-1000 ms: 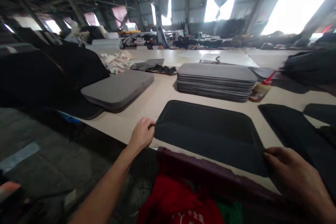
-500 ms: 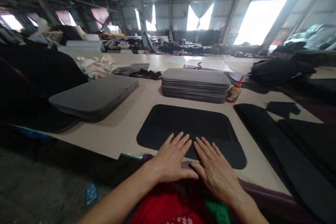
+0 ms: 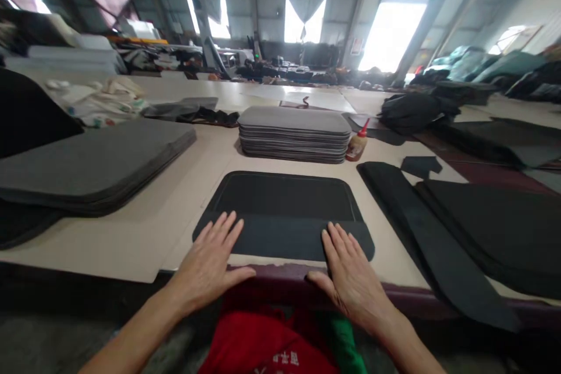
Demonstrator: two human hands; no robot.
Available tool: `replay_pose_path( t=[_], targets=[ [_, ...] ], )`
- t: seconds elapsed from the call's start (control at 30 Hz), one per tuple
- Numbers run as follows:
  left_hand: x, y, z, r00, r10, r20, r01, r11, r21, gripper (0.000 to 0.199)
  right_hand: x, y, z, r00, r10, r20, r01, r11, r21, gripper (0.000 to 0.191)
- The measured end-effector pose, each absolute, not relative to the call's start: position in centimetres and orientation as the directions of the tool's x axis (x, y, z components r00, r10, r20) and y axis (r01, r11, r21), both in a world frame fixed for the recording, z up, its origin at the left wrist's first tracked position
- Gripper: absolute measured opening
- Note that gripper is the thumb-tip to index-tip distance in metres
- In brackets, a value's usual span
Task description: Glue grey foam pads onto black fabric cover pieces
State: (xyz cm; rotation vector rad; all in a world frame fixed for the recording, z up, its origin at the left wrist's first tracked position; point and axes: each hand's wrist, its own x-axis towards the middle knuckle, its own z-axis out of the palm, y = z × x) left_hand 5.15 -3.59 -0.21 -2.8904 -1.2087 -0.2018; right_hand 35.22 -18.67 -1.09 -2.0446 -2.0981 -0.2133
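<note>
A dark panel with rounded corners [image 3: 284, 196] lies flat near the table's front edge, with a smooth dark strip [image 3: 276, 236] across its near part. My left hand [image 3: 210, 266] rests flat on the strip's left portion, fingers stretched out and thumb apart. On the right portion lies my right hand [image 3: 350, 274], palm down with its fingers extended. Neither hand grips anything. Behind the panel stands a neat stack of grey panels [image 3: 293, 134], and a bottle with a red nozzle [image 3: 357, 143] is beside it.
Another grey stack [image 3: 96, 163] sits at the left. Dark cut pieces [image 3: 438, 239] lie at the right, some over the table's edge. Crumpled pale cloth [image 3: 99, 102] and a black bundle [image 3: 412, 111] are farther back. The cream tabletop [image 3: 149, 228] shows between the stacks.
My hands have moved apart along the strip, the left one towards its left end. The view has shifted, so the table's objects appear farther left, with more dark pieces visible at the right.
</note>
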Motion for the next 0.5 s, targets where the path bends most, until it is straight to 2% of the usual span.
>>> replay_pose_path(
  t=[0.17, 0.33, 0.5],
  targets=[
    [1.0, -1.6, -1.3, 0.705, 0.688, 0.174, 0.693, -0.720, 0.035, 0.095, 38.0, -20.6, -2.0, 0.116, 0.955, 0.273, 0.993, -0.118, -0.008, 0.091],
    [-1.9, -0.3, -0.6, 0.789, 0.591, 0.170, 0.584, -0.807, 0.093, 0.093, 40.5, -22.2, -3.0, 0.143, 0.937, 0.319, 0.987, -0.158, 0.021, 0.093],
    [-3.2, 0.6, 0.6, 0.846, 0.512, 0.152, 0.498, -0.859, 0.120, 0.102, 43.7, -23.2, -1.4, 0.107, 0.956, 0.272, 0.992, -0.086, -0.089, 0.078]
  ],
)
